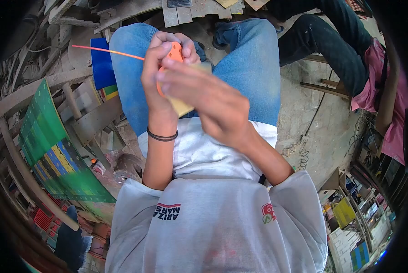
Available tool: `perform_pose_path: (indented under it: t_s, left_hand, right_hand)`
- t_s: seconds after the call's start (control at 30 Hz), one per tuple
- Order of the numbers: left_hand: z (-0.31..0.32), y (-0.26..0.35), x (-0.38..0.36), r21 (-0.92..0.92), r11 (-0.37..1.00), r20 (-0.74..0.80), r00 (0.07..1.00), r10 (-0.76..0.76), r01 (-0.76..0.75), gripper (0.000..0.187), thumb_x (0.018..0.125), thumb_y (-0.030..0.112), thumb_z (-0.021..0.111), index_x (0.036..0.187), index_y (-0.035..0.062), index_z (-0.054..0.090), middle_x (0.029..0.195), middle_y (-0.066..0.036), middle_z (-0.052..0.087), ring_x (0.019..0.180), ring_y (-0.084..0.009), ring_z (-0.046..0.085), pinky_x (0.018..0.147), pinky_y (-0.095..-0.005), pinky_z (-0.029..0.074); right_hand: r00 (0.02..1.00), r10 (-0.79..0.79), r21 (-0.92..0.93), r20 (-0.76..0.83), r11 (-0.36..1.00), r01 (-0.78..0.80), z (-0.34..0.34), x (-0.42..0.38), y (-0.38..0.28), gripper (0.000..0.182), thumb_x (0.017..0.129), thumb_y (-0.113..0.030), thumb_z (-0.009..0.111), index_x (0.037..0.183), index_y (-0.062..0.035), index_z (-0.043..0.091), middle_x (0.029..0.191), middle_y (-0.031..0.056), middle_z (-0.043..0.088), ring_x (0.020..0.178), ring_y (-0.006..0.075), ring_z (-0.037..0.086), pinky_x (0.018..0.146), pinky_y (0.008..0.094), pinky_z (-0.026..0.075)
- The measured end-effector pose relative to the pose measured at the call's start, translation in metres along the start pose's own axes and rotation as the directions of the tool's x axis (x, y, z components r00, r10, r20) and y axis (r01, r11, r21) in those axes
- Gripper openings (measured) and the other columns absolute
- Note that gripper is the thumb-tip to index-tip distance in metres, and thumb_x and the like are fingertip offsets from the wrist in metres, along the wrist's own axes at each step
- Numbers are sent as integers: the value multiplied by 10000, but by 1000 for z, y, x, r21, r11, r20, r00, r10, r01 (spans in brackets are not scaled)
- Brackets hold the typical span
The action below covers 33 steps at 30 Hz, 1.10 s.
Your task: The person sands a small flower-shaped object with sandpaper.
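My left hand (160,73) grips an orange plastic piece (175,52) with small holes, held up in front of my knees. A thin orange rod or cord (108,51) runs from it out to the left. My right hand (208,102) closes over a pale yellowish flat piece (182,108), pressed against the orange piece; its fingers cover most of both. A dark band circles my left wrist (162,135). I sit in blue jeans and a white shirt.
A green and blue printed board (53,145) leans at the left among wooden planks (40,86) and scrap. Another person in dark trousers and a pink top (349,50) sits at the upper right. Shelves with small boxes (354,218) stand at the lower right.
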<state>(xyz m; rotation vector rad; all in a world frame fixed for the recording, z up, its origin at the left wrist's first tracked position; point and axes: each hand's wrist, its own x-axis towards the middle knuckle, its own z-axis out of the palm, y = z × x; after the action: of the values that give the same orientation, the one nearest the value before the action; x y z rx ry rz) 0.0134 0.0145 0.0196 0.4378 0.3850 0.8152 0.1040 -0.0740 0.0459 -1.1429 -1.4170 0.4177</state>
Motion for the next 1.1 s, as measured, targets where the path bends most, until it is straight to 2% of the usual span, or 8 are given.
perform_pose_path:
  t_s: [0.13,0.33,0.4,0.53,0.6,0.73,1.03,1.1]
  left_hand:
    - [6,-4,-1,-11,999,-144,989,41,-43,169,885,203,477,913,38,454,829,-117,495,723,-174,462,688,-299,432]
    - [0,4,3,-145,987,161,986,-47,70,185,901,223,464,884,39,467,869,-122,519,787,-194,498,695,-324,438]
    - [12,-1,-2,-94,994,-187,982,31,-50,247,938,266,452,869,33,496,882,-129,533,778,-207,522,723,-341,463]
    - [13,4,0,-216,975,-26,998,-55,48,325,972,323,446,864,30,534,906,-141,553,754,-211,533,744,-362,491]
    - [25,1,-4,-3,999,-316,948,32,-35,432,969,432,415,844,36,532,1094,-184,551,885,-243,496,797,-402,440]
    - [4,6,-4,-260,963,-47,995,-83,68,382,971,388,428,854,44,544,1118,-195,593,913,-251,565,861,-446,476]
    - [13,1,-15,-67,997,-336,942,17,-42,336,1016,281,435,995,-2,616,1061,-145,664,1019,-226,637,965,-370,503]
    - [12,0,-15,-68,997,-259,966,7,-25,328,1016,287,439,984,5,604,1063,-139,661,1025,-225,631,985,-357,489]
  right_hand:
    - [999,37,-46,19,998,-36,-4,1,0,391,723,163,534,1074,58,671,1139,188,679,1195,360,594,1024,440,462]
    - [999,23,-44,37,999,-21,0,-8,7,368,751,82,594,1108,21,661,1167,150,663,1199,308,592,1026,416,469]
    - [999,52,-130,2,990,-51,-1,-7,10,362,748,70,615,1102,17,668,1166,146,663,1192,314,595,1014,410,479]
    - [998,3,1,65,1000,-3,2,-8,-5,407,739,167,551,1106,33,666,1161,165,674,1232,367,562,1051,449,443]
    - [999,42,-72,26,997,-40,-3,-3,11,403,736,156,560,1106,35,664,1161,163,675,1230,362,565,1055,452,438]
    - [999,12,-123,47,992,-6,-1,-1,4,421,715,143,570,1108,27,667,1185,162,668,1239,341,563,1078,450,415]
    - [1000,4,-113,-17,994,-6,-1,6,15,419,712,148,564,1088,8,683,1203,151,664,1253,334,553,1073,451,418]
    - [1000,-8,-109,-7,994,7,-4,6,11,409,720,148,559,1087,13,683,1200,152,666,1247,337,558,1071,458,416]
